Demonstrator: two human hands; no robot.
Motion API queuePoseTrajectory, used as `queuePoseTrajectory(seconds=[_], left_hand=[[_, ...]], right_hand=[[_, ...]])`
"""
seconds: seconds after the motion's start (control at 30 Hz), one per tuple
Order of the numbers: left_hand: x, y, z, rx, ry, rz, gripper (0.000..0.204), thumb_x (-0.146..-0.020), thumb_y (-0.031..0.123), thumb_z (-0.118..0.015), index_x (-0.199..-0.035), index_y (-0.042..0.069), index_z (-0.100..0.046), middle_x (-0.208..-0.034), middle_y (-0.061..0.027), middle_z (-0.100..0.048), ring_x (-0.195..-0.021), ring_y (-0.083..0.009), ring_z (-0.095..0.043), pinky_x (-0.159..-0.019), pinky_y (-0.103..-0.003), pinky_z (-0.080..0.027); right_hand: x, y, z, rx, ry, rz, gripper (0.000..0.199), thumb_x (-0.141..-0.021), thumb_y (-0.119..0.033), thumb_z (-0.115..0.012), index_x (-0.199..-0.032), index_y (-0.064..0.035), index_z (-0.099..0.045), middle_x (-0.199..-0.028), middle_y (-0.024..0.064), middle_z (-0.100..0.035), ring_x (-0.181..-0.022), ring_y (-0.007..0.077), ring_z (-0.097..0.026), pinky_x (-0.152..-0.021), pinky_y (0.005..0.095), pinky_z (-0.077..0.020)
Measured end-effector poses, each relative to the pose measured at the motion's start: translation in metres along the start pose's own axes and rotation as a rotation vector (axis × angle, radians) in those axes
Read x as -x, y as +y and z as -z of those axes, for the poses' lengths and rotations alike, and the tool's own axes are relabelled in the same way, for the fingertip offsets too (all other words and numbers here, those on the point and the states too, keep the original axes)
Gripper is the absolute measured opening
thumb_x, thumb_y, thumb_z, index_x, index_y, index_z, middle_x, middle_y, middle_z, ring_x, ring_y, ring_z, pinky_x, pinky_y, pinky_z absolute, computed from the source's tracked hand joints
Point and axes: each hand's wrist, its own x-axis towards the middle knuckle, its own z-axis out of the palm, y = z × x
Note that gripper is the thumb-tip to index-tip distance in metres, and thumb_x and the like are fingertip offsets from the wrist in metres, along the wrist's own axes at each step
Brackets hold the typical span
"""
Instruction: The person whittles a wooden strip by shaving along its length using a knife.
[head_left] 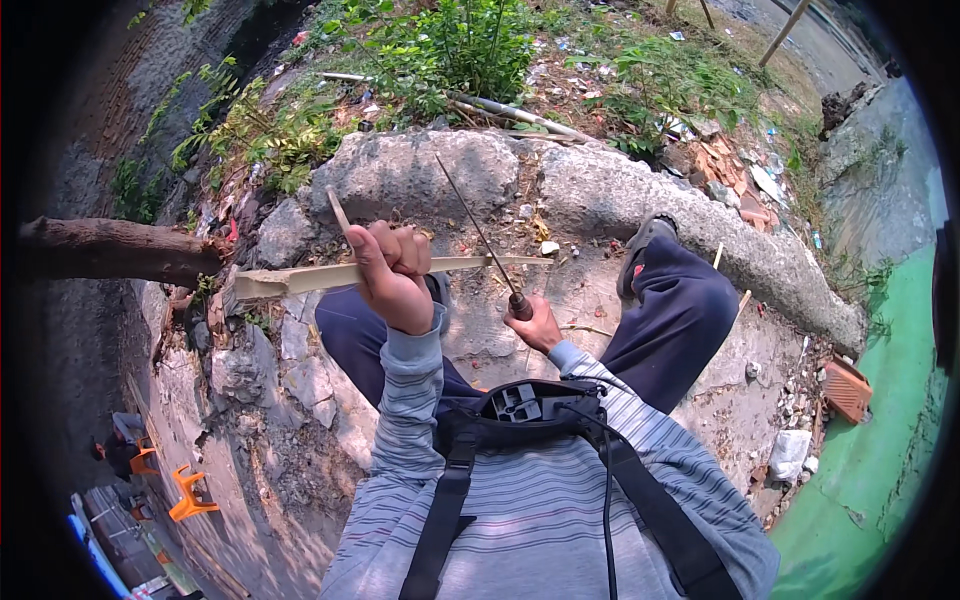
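Note:
My left hand [395, 275] is closed round a long pale bamboo strip [305, 280]. The strip lies roughly level, its broad end out to the left and its thin end past my fist to the right. A short pale piece [340, 210] sticks up beside that fist; I cannot tell whether it joins the strip. In my right hand [540, 325] is the brown handle of a long, narrow-bladed knife [472, 215]. Its blade slants up and away to the left, seen nearly edge-on, and crosses near the strip's thin end. Whether the two touch is unclear.
A rough stone kerb [690, 210] curves in front of my feet. At the left a brown trunk [120, 252] juts in. Leafy plants [470, 50] and litter lie beyond. An orange stool [190, 494], a reddish brick [847, 390] and a white plastic bag [790, 453] stand around.

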Motion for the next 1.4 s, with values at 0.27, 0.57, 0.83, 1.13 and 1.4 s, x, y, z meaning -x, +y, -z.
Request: queuePoseTrajectory(seconds=[0.27, 0.57, 0.83, 1.13, 1.4], left_hand=[[0.012, 0.002, -0.009, -0.027, -0.019, -0.033, 0.056, -0.106, 0.051, -0.035, -0.064, 0.016, -0.024, -0.052, 0.0060, -0.014, -0.044, -0.0070, -0.008, -0.042, -0.029, -0.008], [-0.003, -0.001, -0.001, -0.035, -0.001, -0.021, 0.056, -0.106, 0.051, -0.035, -0.064, 0.016, -0.023, -0.052, 0.0059, -0.014, -0.044, -0.0069, -0.008, -0.041, -0.030, -0.007], [0.003, 0.002, -0.007, -0.036, -0.056, -0.021, 0.056, -0.106, 0.050, -0.035, -0.064, 0.016, -0.023, -0.052, 0.0064, -0.013, -0.044, -0.0065, -0.008, -0.041, -0.029, -0.008], [0.002, 0.000, -0.003, 0.016, -0.125, 0.030, 0.056, -0.107, 0.050, -0.034, -0.064, 0.016, -0.023, -0.052, 0.0060, -0.013, -0.043, -0.0069, -0.007, -0.040, -0.029, -0.008], [0.002, -0.001, -0.007, -0.020, -0.102, 0.002, 0.055, -0.107, 0.050, -0.034, -0.064, 0.016, -0.023, -0.052, 0.0063, -0.012, -0.044, -0.0066, -0.007, -0.041, -0.030, -0.008]], right_hand=[[0.007, -0.022, 0.012, 0.130, 0.015, 0.069, 0.025, -0.072, -0.020, -0.069, -0.074, 0.0026, -0.058, -0.064, 0.0174, -0.058, -0.056, 0.0266, -0.056, -0.060, 0.0399, -0.0468], [0.003, -0.006, 0.015, 0.185, 0.056, 0.004, 0.024, -0.071, -0.020, -0.068, -0.075, 0.0022, -0.060, -0.067, 0.0201, -0.060, -0.062, 0.0339, -0.062, -0.063, 0.0424, -0.0490], [0.001, -0.010, 0.017, 0.183, 0.020, 0.011, 0.025, -0.072, -0.021, -0.069, -0.078, 0.0018, -0.061, -0.069, 0.0202, -0.062, -0.064, 0.0356, -0.063, -0.064, 0.0430, -0.0499], [-0.002, 0.002, 0.018, 0.174, 0.079, -0.062, 0.029, -0.072, -0.023, -0.072, -0.073, 0.0023, -0.058, -0.068, 0.0173, -0.061, -0.063, 0.0314, -0.060, -0.065, 0.0423, -0.0485], [-0.005, 0.022, 0.017, 0.194, 0.077, -0.191, 0.030, -0.071, -0.025, -0.074, -0.073, 0.0016, -0.059, -0.068, 0.0156, -0.062, -0.064, 0.0272, -0.061, -0.066, 0.0412, -0.0491]])
